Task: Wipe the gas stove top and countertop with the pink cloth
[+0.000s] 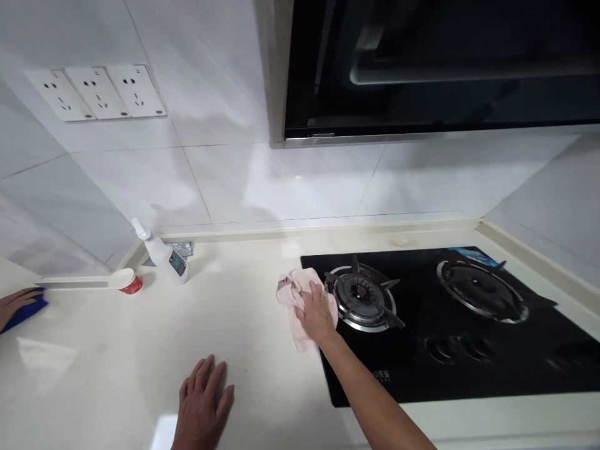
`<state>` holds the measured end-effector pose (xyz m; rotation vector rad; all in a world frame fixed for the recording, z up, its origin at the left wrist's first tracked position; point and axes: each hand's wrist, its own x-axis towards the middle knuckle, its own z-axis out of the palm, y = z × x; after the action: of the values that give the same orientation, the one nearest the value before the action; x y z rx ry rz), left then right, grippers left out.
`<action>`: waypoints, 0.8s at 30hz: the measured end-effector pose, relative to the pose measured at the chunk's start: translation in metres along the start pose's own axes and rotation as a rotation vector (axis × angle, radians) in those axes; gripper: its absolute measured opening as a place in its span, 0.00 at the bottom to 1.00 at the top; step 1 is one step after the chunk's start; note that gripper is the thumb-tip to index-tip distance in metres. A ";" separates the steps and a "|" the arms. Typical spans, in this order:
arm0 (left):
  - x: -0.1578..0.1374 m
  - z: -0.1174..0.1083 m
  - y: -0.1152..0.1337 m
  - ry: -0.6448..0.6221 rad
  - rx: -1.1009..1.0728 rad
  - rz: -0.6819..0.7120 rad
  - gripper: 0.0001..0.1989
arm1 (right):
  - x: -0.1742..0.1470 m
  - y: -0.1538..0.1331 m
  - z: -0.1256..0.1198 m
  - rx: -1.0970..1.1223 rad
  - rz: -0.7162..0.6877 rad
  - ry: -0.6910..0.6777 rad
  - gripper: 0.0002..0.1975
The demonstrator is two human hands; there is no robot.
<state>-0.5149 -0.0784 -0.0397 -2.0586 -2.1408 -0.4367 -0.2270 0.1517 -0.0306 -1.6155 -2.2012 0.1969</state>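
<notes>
My right hand (pixel 317 312) presses a pale pink cloth (pixel 302 337) against the worktop, at the left edge of the black gas hob (pixel 412 356). The cloth is bunched under the fingers and overlaps the hob's edge beside the left burner (pixel 360 297). Flat on the cream worktop (pixel 262 387) rests my left hand (pixel 202 400), fingers stretched out and slightly apart, with nothing in it.
A white spray bottle (pixel 164 256) stands near the back wall, beside a red-and-white tub (pixel 126 282). At the far left, another person's hand (pixel 14 305) holds a blue cloth (pixel 28 314). A dark range hood (pixel 440 69) overhangs the hob. Sockets (pixel 98 94) line the tiled wall.
</notes>
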 end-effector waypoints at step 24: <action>0.009 -0.004 0.003 -0.073 -0.040 -0.043 0.24 | -0.129 0.119 -0.090 -0.171 0.400 -0.079 0.38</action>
<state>-0.5124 -0.0713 -0.0326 -2.0845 -2.2386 -0.4194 -0.0539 0.0578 -0.0194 -2.1692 -1.9720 0.1899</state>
